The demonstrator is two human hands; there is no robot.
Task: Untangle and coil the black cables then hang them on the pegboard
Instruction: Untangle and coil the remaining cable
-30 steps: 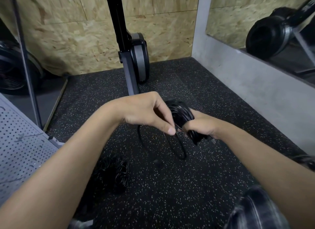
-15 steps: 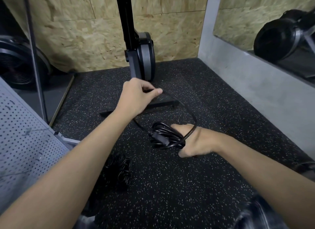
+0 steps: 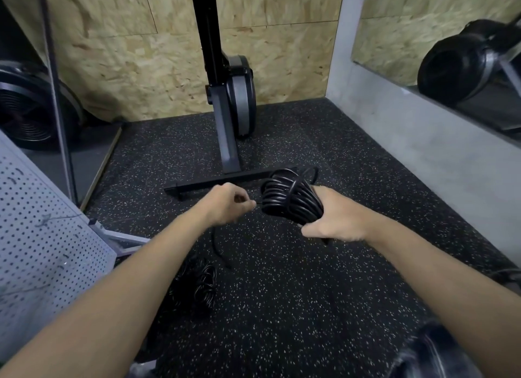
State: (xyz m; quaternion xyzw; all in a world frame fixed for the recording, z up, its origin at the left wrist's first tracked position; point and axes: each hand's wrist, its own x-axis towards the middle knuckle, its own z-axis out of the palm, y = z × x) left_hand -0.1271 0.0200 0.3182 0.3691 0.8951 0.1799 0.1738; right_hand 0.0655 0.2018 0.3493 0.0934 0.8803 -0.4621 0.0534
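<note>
Your right hand (image 3: 335, 222) grips a coiled black cable bundle (image 3: 290, 200), while your left hand (image 3: 228, 205) pinches its loose strand (image 3: 216, 248), which droops beneath. Under your left forearm a second cable pile (image 3: 197, 287) lies on the speckled floor (image 3: 296, 307). The pegboard (image 3: 42, 236) leans at left, and an exercise machine (image 3: 234, 101) stands by the far wall.

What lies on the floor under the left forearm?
A loose bundle of black cable lies on the speckled floor. The forearm covers its left part, so how far the bundle reaches cannot be seen.
</note>
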